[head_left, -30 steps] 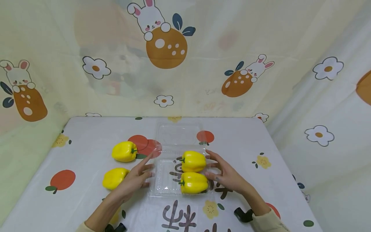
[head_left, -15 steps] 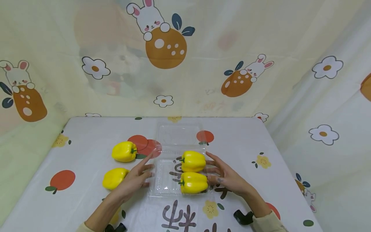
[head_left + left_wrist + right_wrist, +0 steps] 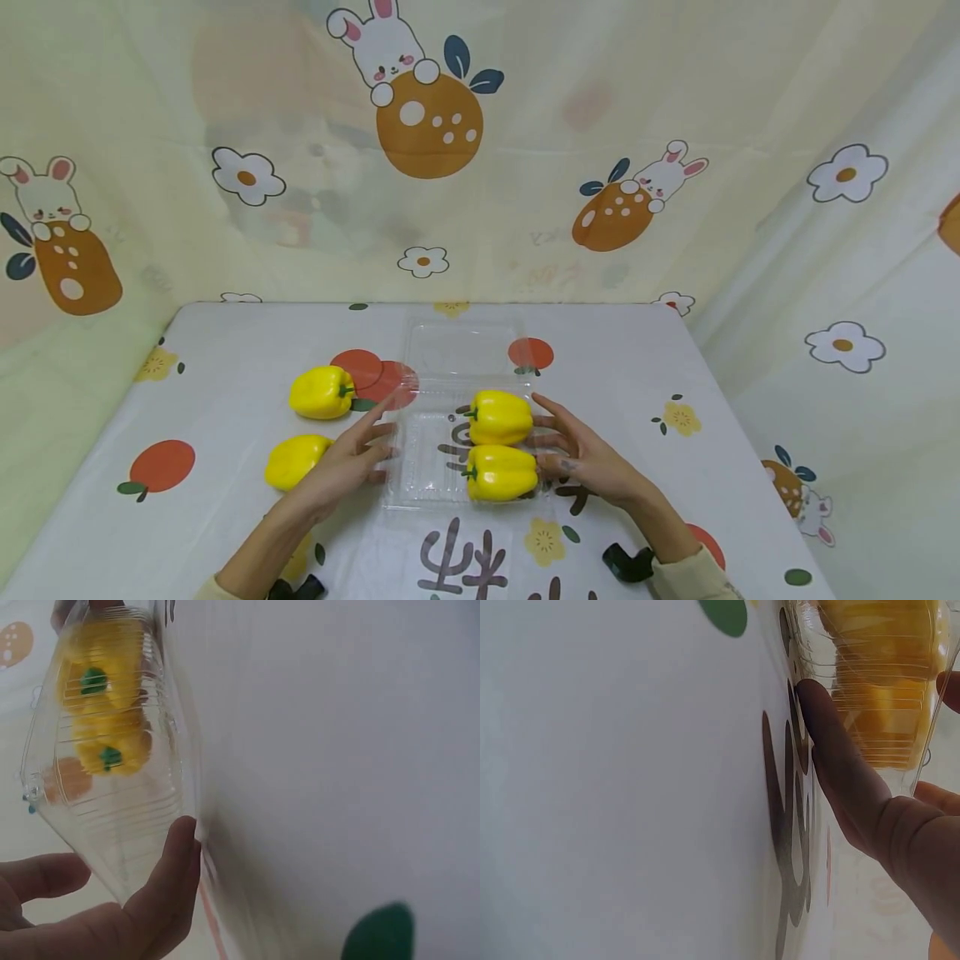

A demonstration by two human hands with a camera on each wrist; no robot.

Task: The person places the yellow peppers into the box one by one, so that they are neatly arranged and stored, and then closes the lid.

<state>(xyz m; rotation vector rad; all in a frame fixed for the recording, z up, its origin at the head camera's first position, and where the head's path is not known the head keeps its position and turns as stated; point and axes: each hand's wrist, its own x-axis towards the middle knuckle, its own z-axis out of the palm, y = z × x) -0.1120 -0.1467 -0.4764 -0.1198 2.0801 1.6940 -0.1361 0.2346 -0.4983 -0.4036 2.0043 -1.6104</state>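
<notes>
A clear plastic clamshell box (image 3: 427, 487) lies on the table with its lid (image 3: 468, 346) folded back, away from me. Two yellow bell peppers, the far one (image 3: 501, 417) and the near one (image 3: 502, 473), sit side by side in its right half, stems to the left. My left hand (image 3: 348, 467) is at the box's left wall, fingers extended along it; in the left wrist view the fingertips (image 3: 180, 832) are right at the lower wall. On the opposite side, my right hand (image 3: 588, 454) has its fingers spread along the right wall, beside the peppers. Neither hand holds a pepper.
Two more yellow bell peppers lie left of the box: one farther back (image 3: 322, 392), one (image 3: 297, 462) partly behind my left hand. A printed white cloth (image 3: 225, 517) covers the table. Patterned curtains (image 3: 300, 208) stand behind and at the sides.
My right hand's fingers have shifted slightly along the box's right wall over the last second. The left hand, the box and the peppers look unmoved.
</notes>
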